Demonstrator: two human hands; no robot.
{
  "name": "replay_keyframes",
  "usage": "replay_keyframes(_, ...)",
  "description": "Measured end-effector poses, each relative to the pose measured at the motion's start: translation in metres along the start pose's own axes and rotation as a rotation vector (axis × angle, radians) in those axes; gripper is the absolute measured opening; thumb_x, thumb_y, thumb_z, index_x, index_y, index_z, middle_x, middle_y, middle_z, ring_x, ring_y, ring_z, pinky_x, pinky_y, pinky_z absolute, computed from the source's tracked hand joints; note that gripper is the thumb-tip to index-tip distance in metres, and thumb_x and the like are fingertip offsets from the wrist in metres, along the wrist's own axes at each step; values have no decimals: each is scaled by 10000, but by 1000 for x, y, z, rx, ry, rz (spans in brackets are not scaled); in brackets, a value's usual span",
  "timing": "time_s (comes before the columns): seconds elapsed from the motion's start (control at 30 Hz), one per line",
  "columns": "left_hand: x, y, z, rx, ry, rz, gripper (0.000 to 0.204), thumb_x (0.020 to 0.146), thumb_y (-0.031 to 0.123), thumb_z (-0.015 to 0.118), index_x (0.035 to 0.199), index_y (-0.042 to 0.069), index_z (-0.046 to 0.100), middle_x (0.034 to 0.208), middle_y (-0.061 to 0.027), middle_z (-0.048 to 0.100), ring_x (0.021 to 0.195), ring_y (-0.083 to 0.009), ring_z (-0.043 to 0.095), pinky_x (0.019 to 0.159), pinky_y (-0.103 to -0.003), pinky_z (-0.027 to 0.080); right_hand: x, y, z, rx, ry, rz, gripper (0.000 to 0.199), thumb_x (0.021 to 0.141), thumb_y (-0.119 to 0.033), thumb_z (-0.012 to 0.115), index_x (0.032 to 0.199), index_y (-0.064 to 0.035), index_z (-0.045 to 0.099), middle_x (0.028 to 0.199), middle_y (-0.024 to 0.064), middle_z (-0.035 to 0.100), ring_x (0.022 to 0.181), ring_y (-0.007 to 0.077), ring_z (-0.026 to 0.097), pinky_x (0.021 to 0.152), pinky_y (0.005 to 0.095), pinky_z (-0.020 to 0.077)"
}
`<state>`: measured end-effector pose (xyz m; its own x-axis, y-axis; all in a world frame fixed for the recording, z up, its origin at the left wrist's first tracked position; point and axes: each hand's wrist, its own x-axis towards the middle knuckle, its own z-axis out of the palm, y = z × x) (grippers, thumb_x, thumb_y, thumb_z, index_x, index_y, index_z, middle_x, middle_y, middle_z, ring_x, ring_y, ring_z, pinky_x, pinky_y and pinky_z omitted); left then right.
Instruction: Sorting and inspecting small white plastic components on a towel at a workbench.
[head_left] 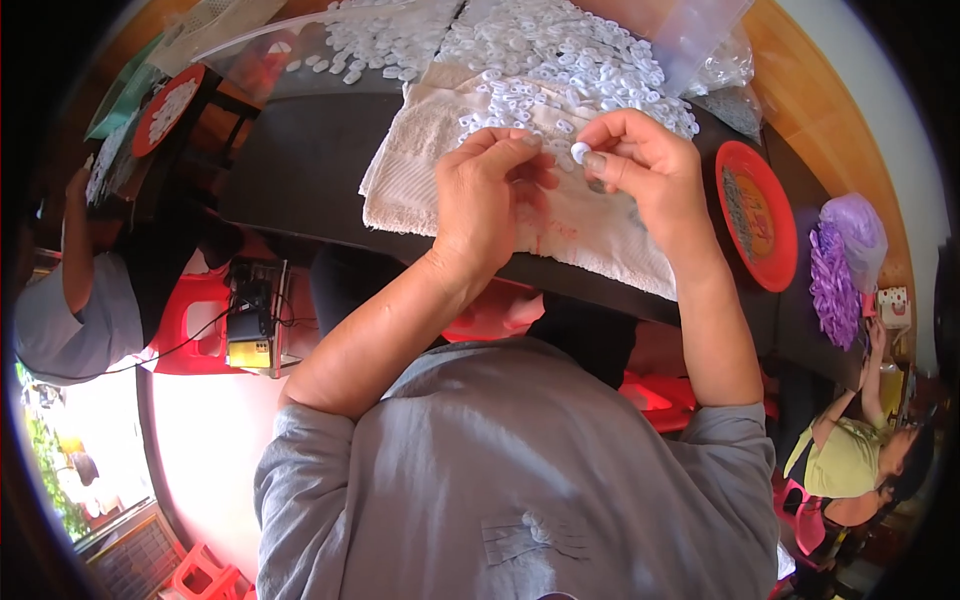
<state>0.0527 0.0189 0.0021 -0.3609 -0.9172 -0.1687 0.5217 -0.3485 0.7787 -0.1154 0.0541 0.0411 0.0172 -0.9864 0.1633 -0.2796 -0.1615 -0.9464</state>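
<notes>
Pinched between thumb and index finger of the right hand (655, 170), above a beige, textured cloth towel (405, 195): one small, round, white plastic piece (580, 152). Alongside: left hand (478, 195), fingers loosely curled (grip or contents, if any, hidden). Beyond: loose white plastic pieces (560, 45), heaped; by judgement, plenty left, finished ones not distinguishable. Rightward: red, shallow plastic plate (788, 235), grey bits (737, 210) inside, yellowish marking perhaps printed, unreadable. Legible brands or labels: none.
</notes>
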Motion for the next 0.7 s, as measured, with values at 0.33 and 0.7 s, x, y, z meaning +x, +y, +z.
replay_keyframes(0.33, 17, -5, 9, -348, -87, -9, 102, 881, 78, 543, 949, 2, 534, 918, -118, 610, 862, -206, 596, 776, -310, 479, -9, 17, 33, -414, -29, -525, 153, 788, 77, 600, 921, 4, 614, 818, 81, 601, 724, 202, 612, 653, 297, 484)
replay_keyframes(0.7, 2, 3, 15, -217, -29, 174, 108, 894, 102, 541, 955, 14, 530, 983, -129, 607, 921, -224, 585, 817, -356, 496, -23, -6, 60, 168, 101, 192, 110, 848, 30, 628, 957, 16, 619, 861, 27, 639, 795, 77, 594, 687, 216, 480)
